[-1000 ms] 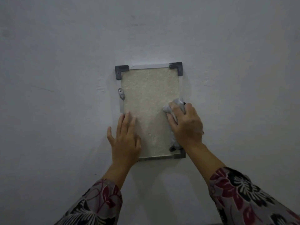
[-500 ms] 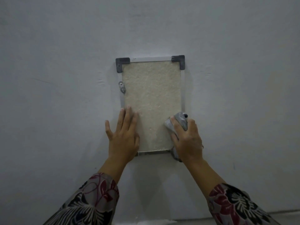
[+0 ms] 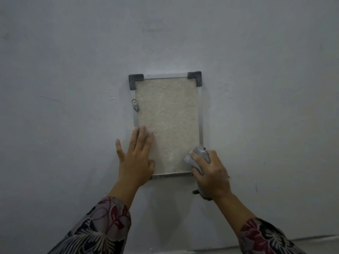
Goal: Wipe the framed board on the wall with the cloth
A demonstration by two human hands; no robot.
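Observation:
A small framed board [image 3: 167,123] hangs on the wall, beige and rough, with a thin metal frame and dark plastic caps on its two top corners. My left hand [image 3: 136,158] lies flat and open over the board's lower left corner, fingers spread. My right hand [image 3: 211,173] is shut on a grey cloth [image 3: 199,155] and presses it on the board's lower right corner, which it hides. A bit of the cloth hangs out below the palm.
A small metal bracket with a screw [image 3: 135,105] sits on the frame's left edge. The plain grey wall [image 3: 266,107] surrounds the board. A strip of floor edge [image 3: 315,241] shows at the bottom right.
My right hand has slid the cloth down the board's right side, from mid height to the bottom corner. The left hand has stayed flat on the lower left corner.

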